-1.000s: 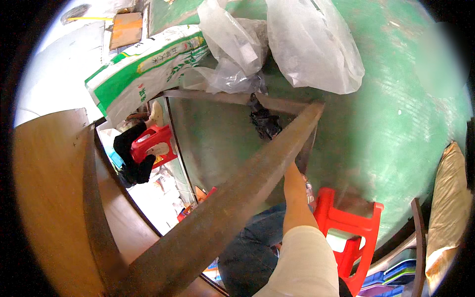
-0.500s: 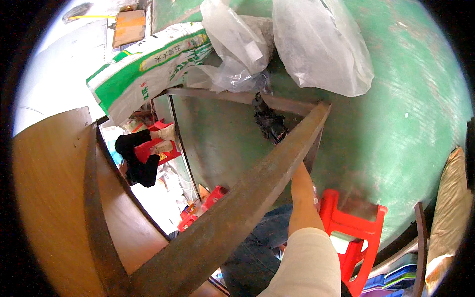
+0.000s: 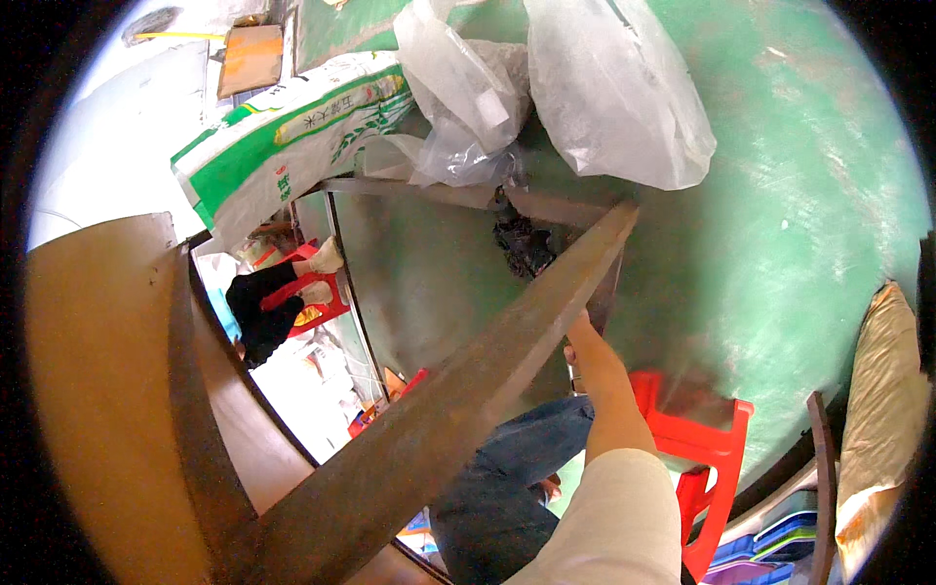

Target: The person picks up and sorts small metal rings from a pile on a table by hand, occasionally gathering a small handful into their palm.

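Right hand (image 3: 583,343) behind wooden beam (image 3: 468,390)

Right hand (image 3: 577,336) – fingers hidden behind the long brown board (image 3: 468,390); grip not readable. Left hand out of frame. Dark clump (image 3: 522,244) under the clear plastic bags (image 3: 546,88) – too blurred to identify.

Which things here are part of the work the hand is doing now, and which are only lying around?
In the work:
right hand, reaching under the edge
long brown wooden edge
dark clump just beyond it

Lying about:
clear plastic bags
green-and-white sack
red plastic stool
tan sack
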Demonstrator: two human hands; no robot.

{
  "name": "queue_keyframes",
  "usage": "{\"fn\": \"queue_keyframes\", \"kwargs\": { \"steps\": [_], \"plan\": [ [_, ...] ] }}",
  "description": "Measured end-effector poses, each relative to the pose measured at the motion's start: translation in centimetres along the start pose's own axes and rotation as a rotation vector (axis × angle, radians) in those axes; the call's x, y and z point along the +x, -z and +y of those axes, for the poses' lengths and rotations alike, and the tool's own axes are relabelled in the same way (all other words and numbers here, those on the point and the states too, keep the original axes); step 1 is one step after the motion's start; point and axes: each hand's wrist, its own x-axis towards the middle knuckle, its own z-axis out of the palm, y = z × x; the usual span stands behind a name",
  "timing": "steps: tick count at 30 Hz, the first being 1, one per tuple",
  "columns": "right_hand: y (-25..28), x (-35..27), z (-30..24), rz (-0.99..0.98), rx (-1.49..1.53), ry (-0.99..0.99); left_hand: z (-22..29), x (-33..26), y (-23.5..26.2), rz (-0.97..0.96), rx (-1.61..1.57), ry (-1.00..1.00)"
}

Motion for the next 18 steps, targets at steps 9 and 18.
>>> {"fn": "queue_keyframes", "kwargs": {
  "steps": [9,18],
  "plan": [
    [-0.6,0.0,-0.2,0.006,0.021,-0.001,0.2,0.0,-0.1,-0.006,0.022,0.016],
    [-2.4,-2.5,0.4,0.001,0.056,-0.002,0.2,0.3,0.0,-0.029,0.034,0.064]
  ]
}}
